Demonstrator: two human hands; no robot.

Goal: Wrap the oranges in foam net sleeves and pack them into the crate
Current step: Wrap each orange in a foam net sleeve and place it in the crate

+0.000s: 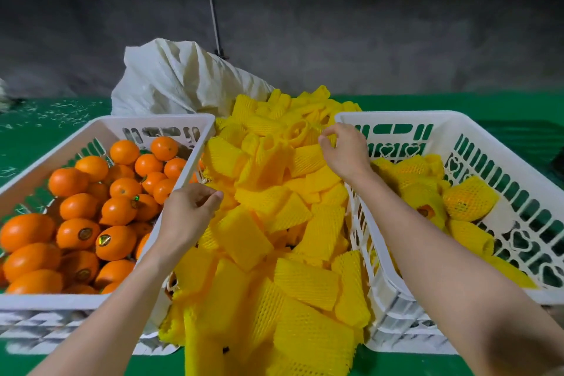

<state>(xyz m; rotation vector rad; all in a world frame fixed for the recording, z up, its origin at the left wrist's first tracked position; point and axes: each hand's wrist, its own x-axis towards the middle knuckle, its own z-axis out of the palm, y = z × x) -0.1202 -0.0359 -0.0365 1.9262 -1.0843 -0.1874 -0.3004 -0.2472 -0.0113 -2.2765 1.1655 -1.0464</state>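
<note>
Several bare oranges (76,232) fill the white crate on the left (36,304). Between the two crates lies a big heap of yellow foam net sleeves (274,223). The white crate on the right (396,119) holds several oranges wrapped in yellow sleeves (470,198). My right hand (345,151) reaches over the far part of the heap, thumb and fingers pinching a sleeve (305,131) there. My left hand (189,217) hovers at the left edge of the heap by the left crate's rim, fingers loosely curled, holding nothing I can see.
A white woven sack (171,76) lies behind the heap. Everything stands on a green surface (45,119) with small scraps on it. A dark concrete wall and a thin pipe (210,0) rise behind.
</note>
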